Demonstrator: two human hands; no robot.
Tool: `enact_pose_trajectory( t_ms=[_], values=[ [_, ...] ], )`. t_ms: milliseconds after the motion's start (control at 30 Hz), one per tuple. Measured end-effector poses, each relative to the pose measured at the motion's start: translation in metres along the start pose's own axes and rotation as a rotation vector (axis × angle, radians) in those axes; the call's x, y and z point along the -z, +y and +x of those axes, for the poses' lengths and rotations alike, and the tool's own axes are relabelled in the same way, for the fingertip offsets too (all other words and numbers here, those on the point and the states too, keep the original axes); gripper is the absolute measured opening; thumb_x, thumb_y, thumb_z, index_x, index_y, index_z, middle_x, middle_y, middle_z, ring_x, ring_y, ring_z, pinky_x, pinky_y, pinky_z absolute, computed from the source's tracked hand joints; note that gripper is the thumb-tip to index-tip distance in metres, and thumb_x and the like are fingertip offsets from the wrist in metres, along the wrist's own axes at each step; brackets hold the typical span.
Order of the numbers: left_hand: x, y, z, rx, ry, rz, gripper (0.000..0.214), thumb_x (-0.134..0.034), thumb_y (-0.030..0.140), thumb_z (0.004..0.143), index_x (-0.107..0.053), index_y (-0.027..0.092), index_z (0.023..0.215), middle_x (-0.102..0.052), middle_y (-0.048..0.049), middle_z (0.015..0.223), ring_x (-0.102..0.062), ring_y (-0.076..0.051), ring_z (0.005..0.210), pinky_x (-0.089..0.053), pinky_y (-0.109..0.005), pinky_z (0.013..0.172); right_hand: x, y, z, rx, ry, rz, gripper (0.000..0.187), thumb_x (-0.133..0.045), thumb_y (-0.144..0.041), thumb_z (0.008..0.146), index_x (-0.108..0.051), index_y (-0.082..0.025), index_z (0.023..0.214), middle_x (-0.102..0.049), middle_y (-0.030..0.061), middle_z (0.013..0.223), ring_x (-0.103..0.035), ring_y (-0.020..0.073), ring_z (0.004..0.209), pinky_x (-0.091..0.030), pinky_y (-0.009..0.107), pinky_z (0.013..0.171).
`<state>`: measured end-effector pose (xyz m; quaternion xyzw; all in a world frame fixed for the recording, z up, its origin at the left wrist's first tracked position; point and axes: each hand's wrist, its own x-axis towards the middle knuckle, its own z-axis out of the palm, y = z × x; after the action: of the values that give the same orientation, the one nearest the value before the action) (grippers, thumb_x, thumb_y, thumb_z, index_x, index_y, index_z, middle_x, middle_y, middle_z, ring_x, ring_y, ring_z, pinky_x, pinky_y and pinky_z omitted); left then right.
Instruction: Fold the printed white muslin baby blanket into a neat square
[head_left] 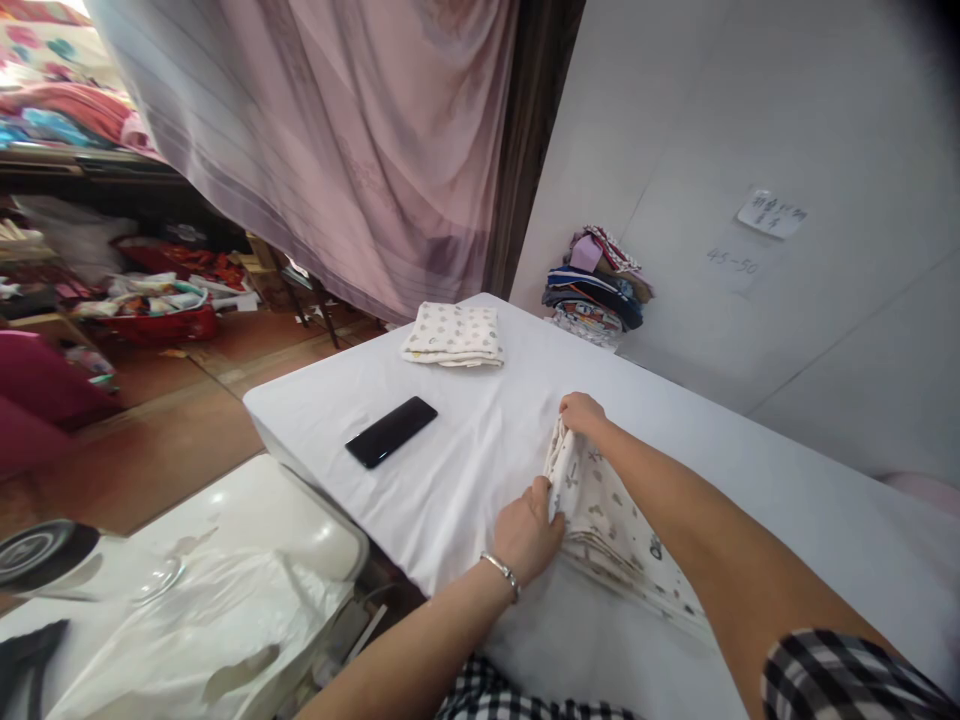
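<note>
A white cloth with small printed figures [600,510] lies in layers on the white-covered table [487,430]. My left hand [527,530], with a silver bracelet at the wrist, is closed on its near left corner. Farther off, my right hand [582,412] pinches the far corner of the same cloth. Between the two hands the cloth's edge is lifted a little. My right forearm hides part of the cloth. A second printed cloth [454,335], folded into a neat stack, rests near the table's far end.
A black phone [391,431] lies on the table to the left. Folded clothes [596,285] are piled by the wall. A glossy white surface with plastic sheeting [225,600] stands at lower left. A pink curtain [390,150] hangs behind, and a red basket [169,315] sits on the floor.
</note>
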<state>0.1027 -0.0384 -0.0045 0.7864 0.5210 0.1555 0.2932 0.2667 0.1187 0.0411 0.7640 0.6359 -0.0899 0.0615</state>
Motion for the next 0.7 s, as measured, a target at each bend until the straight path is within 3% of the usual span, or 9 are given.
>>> enact_pose_trajectory(
  t_ms=[100,200,333,500,600,700],
  values=[
    [0.003,0.002,0.0,0.004,-0.019,0.071,0.03,-0.04,0.033,0.082,-0.041,0.019,0.109,-0.063,-0.0098,0.098,-0.061,-0.024,0.082,-0.04,-0.031,0.067,-0.007,-0.001,0.004,-0.034,0.008,0.096,0.03,-0.052,-0.015,0.07,-0.069,-0.021,0.094,-0.066,0.0077,0.106,-0.06,0.0208,0.097,-0.046,0.026,0.074],
    [0.007,0.003,-0.001,0.009,-0.048,0.139,0.03,-0.038,0.034,0.083,-0.043,0.018,0.108,-0.063,-0.0113,0.096,-0.061,-0.026,0.083,-0.041,-0.034,0.069,-0.014,0.002,0.005,-0.032,-0.035,0.209,0.026,-0.055,-0.017,0.069,-0.07,-0.018,0.089,-0.069,0.0072,0.093,-0.063,0.0189,0.086,-0.046,0.023,0.068],
    [0.017,-0.001,0.001,0.02,-0.074,0.102,0.039,-0.038,0.05,0.083,-0.048,0.019,0.105,-0.063,-0.0117,0.095,-0.061,-0.028,0.086,-0.041,-0.036,0.073,-0.021,0.013,-0.004,0.038,-0.024,0.385,0.032,-0.047,-0.033,0.079,-0.067,-0.018,0.1,-0.07,0.0033,0.089,-0.064,0.0144,0.078,-0.047,0.02,0.065],
    [0.033,-0.007,0.018,0.105,-0.031,-0.089,0.048,-0.037,0.059,0.081,-0.057,0.018,0.096,-0.062,-0.0113,0.102,-0.06,-0.025,0.091,-0.042,-0.032,0.075,-0.038,0.023,-0.031,0.069,0.162,0.483,0.047,-0.028,-0.038,0.088,-0.055,-0.016,0.12,-0.059,0.0061,0.12,-0.054,0.0163,0.109,-0.042,0.027,0.09],
    [0.036,-0.01,0.036,0.137,-0.033,-0.233,0.039,-0.041,0.049,0.082,-0.06,0.019,0.098,-0.065,-0.0084,0.1,-0.061,-0.021,0.089,-0.042,-0.028,0.074,-0.056,0.023,-0.046,0.1,0.246,0.464,0.047,-0.033,-0.034,0.087,-0.048,-0.014,0.127,-0.046,0.0092,0.135,-0.038,0.0193,0.126,-0.03,0.033,0.104],
    [0.031,-0.009,0.054,0.134,0.008,-0.344,0.03,-0.041,0.032,0.083,-0.063,0.019,0.1,-0.068,-0.0064,0.099,-0.06,-0.019,0.091,-0.042,-0.025,0.078,-0.072,0.023,-0.054,0.161,0.323,0.354,0.049,-0.037,-0.031,0.086,-0.044,-0.012,0.13,-0.038,0.0124,0.14,-0.027,0.0239,0.132,-0.023,0.04,0.107]
  ],
)
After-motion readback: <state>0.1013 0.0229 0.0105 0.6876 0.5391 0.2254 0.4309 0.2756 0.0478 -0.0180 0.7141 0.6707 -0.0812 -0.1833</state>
